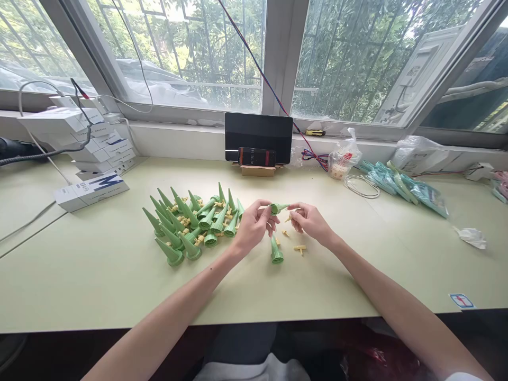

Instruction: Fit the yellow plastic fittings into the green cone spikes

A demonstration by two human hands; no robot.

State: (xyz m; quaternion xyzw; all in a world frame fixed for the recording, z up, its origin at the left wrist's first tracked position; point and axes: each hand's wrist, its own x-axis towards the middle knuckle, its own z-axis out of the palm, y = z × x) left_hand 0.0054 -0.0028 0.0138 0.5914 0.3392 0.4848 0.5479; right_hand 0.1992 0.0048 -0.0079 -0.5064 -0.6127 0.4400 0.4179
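Note:
My left hand (254, 225) is closed round a green plastic cone (279, 208), held level above the pale table (99, 264). My right hand (309, 221) pinches the cone's tip and also holds a small yellow plastic piece (289, 217). Below the hands another green cone (275, 251) lies on the table with loose yellow pieces (300, 248) beside it. A pile of several green cones (190, 222) mixed with yellow pieces lies just left of my left hand.
A black tablet (259, 136) with a phone (256, 156) on a stand is propped at the back under the window. White boxes (89, 140) are stacked at the left. Teal packets (400, 182), plastic bags (344, 156) and a coiled cable (361, 186) lie at the right.

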